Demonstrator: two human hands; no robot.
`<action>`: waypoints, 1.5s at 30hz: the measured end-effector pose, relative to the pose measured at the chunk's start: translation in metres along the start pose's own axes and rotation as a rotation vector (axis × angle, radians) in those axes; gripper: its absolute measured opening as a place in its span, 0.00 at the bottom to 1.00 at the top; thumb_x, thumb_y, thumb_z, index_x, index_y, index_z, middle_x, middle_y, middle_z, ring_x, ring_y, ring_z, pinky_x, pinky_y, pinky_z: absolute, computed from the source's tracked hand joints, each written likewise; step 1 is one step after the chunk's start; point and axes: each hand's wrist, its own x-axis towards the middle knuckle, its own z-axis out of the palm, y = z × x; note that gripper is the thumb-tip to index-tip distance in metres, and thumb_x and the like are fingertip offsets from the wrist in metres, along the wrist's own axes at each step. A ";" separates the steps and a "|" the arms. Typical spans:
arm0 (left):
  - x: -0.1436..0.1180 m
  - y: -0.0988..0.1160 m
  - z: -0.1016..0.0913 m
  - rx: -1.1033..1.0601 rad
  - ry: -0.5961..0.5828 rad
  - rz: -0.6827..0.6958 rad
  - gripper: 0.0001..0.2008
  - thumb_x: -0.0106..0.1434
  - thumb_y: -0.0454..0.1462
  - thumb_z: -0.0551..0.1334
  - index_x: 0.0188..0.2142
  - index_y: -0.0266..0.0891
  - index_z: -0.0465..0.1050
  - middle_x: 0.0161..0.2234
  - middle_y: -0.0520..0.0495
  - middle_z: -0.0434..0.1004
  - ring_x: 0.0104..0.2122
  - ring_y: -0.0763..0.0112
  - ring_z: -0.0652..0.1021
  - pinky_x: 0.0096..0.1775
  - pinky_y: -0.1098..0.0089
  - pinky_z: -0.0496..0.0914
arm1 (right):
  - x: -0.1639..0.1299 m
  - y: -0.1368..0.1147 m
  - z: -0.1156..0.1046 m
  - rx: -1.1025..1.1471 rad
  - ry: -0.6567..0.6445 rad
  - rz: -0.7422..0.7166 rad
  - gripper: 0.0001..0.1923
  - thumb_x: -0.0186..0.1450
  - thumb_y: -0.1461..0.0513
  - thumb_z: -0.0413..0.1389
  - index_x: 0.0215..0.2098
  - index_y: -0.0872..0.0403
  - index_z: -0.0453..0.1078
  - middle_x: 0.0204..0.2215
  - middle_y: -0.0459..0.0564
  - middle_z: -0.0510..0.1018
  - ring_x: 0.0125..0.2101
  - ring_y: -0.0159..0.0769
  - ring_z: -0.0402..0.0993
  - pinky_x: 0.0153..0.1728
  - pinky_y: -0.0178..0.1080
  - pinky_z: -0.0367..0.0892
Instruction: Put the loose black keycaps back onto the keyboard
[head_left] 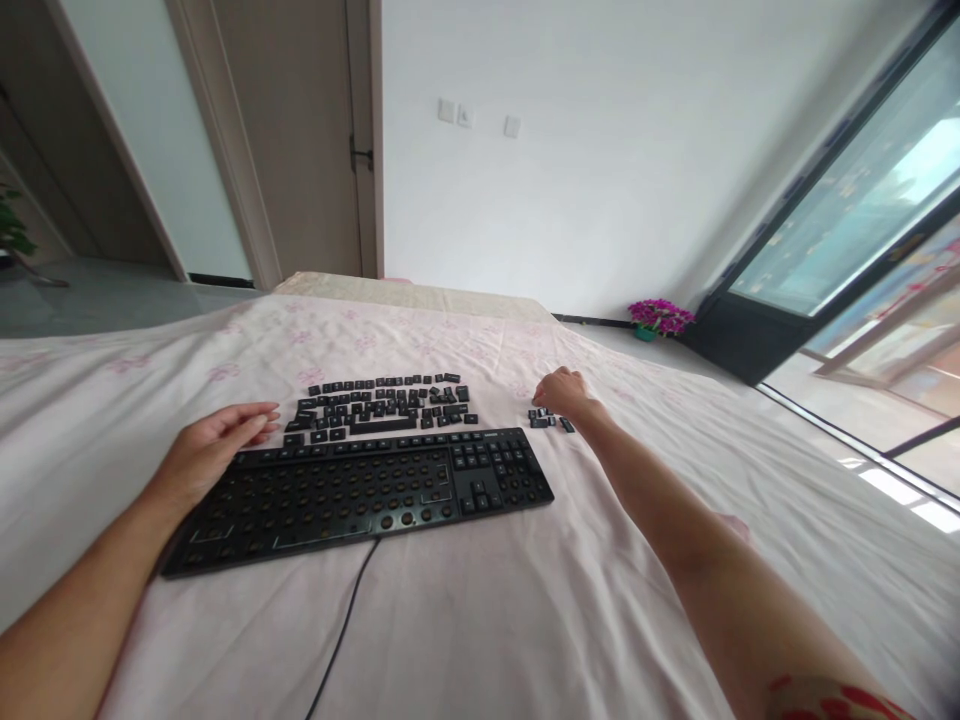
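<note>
Two bare hands are out over the bed, which is spread with a pale pink sheet printed with faint flowers. A black keyboard lies across the middle of the bed, its cable trailing toward the near edge. Most of its main block is stripped of caps, so rows of round switch posts show, while the number pad at its right end still carries its keys.

Just beyond the keyboard's far edge, a spread of loose black keycaps lies in rough rows on the sheet, the long space bar among them. A smaller cluster of keycaps lies apart, off the keyboard's far right corner.

The left hand rests at the keyboard's far left corner, fingers loosely extended and slack, gripping nothing, its fingertips just short of the large keycap spread. The right hand is stretched out to the small cluster, knuckles up and fingers curled down onto the sheet; whether it has a cap pinched I cannot tell.

Past the far edge of the bed are a wooden door, a white wall, and a pot of purple flowers on the floor beside a big dark-framed window.
</note>
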 end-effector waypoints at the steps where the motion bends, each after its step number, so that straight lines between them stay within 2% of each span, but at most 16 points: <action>1: 0.000 0.000 0.000 -0.001 -0.001 0.004 0.33 0.55 0.55 0.66 0.54 0.38 0.73 0.47 0.41 0.81 0.46 0.59 0.80 0.59 0.53 0.66 | 0.000 -0.001 -0.001 0.012 0.006 -0.012 0.03 0.54 0.61 0.66 0.29 0.49 0.82 0.35 0.56 0.82 0.51 0.51 0.65 0.53 0.49 0.56; 5: -0.001 0.002 0.000 0.009 0.004 0.006 0.33 0.55 0.55 0.67 0.54 0.37 0.73 0.48 0.40 0.80 0.46 0.60 0.80 0.58 0.55 0.67 | -0.006 -0.005 -0.004 0.097 0.050 -0.045 0.02 0.55 0.63 0.66 0.28 0.51 0.82 0.36 0.58 0.82 0.53 0.53 0.65 0.54 0.50 0.55; 9: -0.002 0.004 0.001 0.004 0.023 0.027 0.32 0.55 0.54 0.67 0.52 0.36 0.74 0.48 0.39 0.81 0.45 0.62 0.81 0.55 0.61 0.71 | -0.020 -0.016 -0.012 0.250 0.091 -0.059 0.11 0.62 0.57 0.60 0.39 0.50 0.82 0.36 0.54 0.83 0.47 0.48 0.71 0.50 0.47 0.61; 11: -0.003 0.005 0.001 -0.007 0.026 0.037 0.32 0.55 0.54 0.67 0.52 0.36 0.74 0.47 0.39 0.81 0.45 0.61 0.81 0.54 0.63 0.72 | -0.031 -0.027 -0.019 0.448 0.084 -0.066 0.16 0.64 0.52 0.58 0.44 0.50 0.81 0.36 0.51 0.83 0.41 0.44 0.74 0.45 0.44 0.65; 12: -0.004 0.005 0.002 -0.014 0.027 0.040 0.32 0.55 0.54 0.67 0.52 0.35 0.74 0.47 0.39 0.81 0.45 0.61 0.81 0.54 0.63 0.72 | -0.038 -0.033 -0.024 0.628 0.072 -0.064 0.18 0.63 0.50 0.59 0.44 0.50 0.81 0.36 0.51 0.83 0.40 0.43 0.75 0.43 0.43 0.66; 15: -0.004 0.005 0.004 -0.043 0.064 0.062 0.31 0.55 0.54 0.67 0.51 0.35 0.74 0.45 0.39 0.81 0.44 0.60 0.81 0.53 0.60 0.73 | -0.062 -0.052 -0.040 1.174 -0.052 -0.102 0.18 0.56 0.48 0.64 0.39 0.50 0.81 0.41 0.51 0.83 0.42 0.43 0.74 0.43 0.43 0.67; 17: -0.004 0.006 0.006 -0.059 0.072 0.071 0.30 0.56 0.53 0.66 0.51 0.36 0.74 0.45 0.40 0.81 0.44 0.60 0.82 0.51 0.59 0.75 | -0.078 -0.063 -0.052 1.355 -0.152 -0.124 0.18 0.54 0.49 0.66 0.37 0.51 0.81 0.44 0.52 0.82 0.45 0.42 0.73 0.43 0.41 0.67; 20: -0.004 0.008 0.007 -0.069 0.115 0.068 0.28 0.58 0.53 0.63 0.51 0.36 0.73 0.43 0.40 0.81 0.42 0.62 0.82 0.49 0.60 0.76 | -0.100 -0.077 -0.068 1.429 -0.217 -0.111 0.17 0.51 0.51 0.68 0.35 0.52 0.81 0.45 0.54 0.81 0.44 0.40 0.73 0.39 0.39 0.66; 22: -0.003 0.010 0.005 -0.053 0.103 0.037 0.27 0.59 0.53 0.63 0.50 0.36 0.74 0.43 0.39 0.81 0.43 0.61 0.82 0.48 0.60 0.76 | -0.112 -0.082 -0.075 1.450 -0.233 -0.114 0.17 0.50 0.51 0.69 0.33 0.52 0.81 0.44 0.54 0.82 0.41 0.39 0.73 0.36 0.38 0.65; 25: -0.004 0.011 -0.004 -0.045 0.053 -0.035 0.27 0.56 0.52 0.65 0.50 0.38 0.74 0.45 0.38 0.81 0.46 0.60 0.81 0.48 0.62 0.76 | -0.124 -0.087 -0.079 1.492 -0.229 -0.123 0.17 0.49 0.51 0.70 0.32 0.53 0.81 0.39 0.53 0.82 0.36 0.36 0.72 0.33 0.37 0.62; 29: -0.012 0.010 -0.018 -0.082 0.067 -0.083 0.28 0.53 0.53 0.68 0.49 0.40 0.75 0.44 0.39 0.81 0.47 0.60 0.81 0.48 0.65 0.76 | -0.134 -0.092 -0.079 1.542 -0.249 -0.126 0.18 0.47 0.51 0.71 0.31 0.53 0.81 0.32 0.51 0.82 0.30 0.33 0.69 0.29 0.35 0.59; 32: -0.023 0.011 -0.021 -0.081 0.040 -0.073 0.30 0.55 0.55 0.67 0.51 0.40 0.74 0.47 0.38 0.80 0.52 0.59 0.78 0.52 0.64 0.74 | -0.139 -0.094 -0.075 1.555 -0.239 -0.125 0.18 0.48 0.50 0.70 0.32 0.54 0.81 0.29 0.49 0.81 0.28 0.32 0.69 0.29 0.36 0.60; 36: -0.038 0.013 -0.012 -0.071 0.036 0.005 0.32 0.57 0.56 0.63 0.56 0.44 0.71 0.57 0.39 0.74 0.59 0.57 0.72 0.59 0.61 0.67 | -0.143 -0.088 -0.059 1.427 -0.120 -0.163 0.14 0.52 0.54 0.68 0.34 0.52 0.81 0.28 0.47 0.81 0.31 0.35 0.73 0.37 0.38 0.64; 41: -0.041 0.009 -0.005 0.024 -0.039 0.091 0.37 0.64 0.59 0.52 0.66 0.43 0.59 0.64 0.37 0.64 0.65 0.56 0.63 0.65 0.57 0.56 | -0.153 -0.064 -0.026 0.850 0.133 -0.303 0.05 0.58 0.60 0.64 0.34 0.47 0.82 0.32 0.46 0.82 0.36 0.39 0.75 0.42 0.41 0.65; 45: -0.040 0.007 -0.005 0.087 -0.070 0.123 0.39 0.65 0.59 0.48 0.69 0.41 0.53 0.66 0.36 0.61 0.67 0.57 0.59 0.66 0.57 0.52 | -0.163 -0.050 -0.015 0.432 0.254 -0.421 0.06 0.64 0.60 0.62 0.38 0.46 0.81 0.32 0.48 0.81 0.38 0.41 0.71 0.44 0.43 0.62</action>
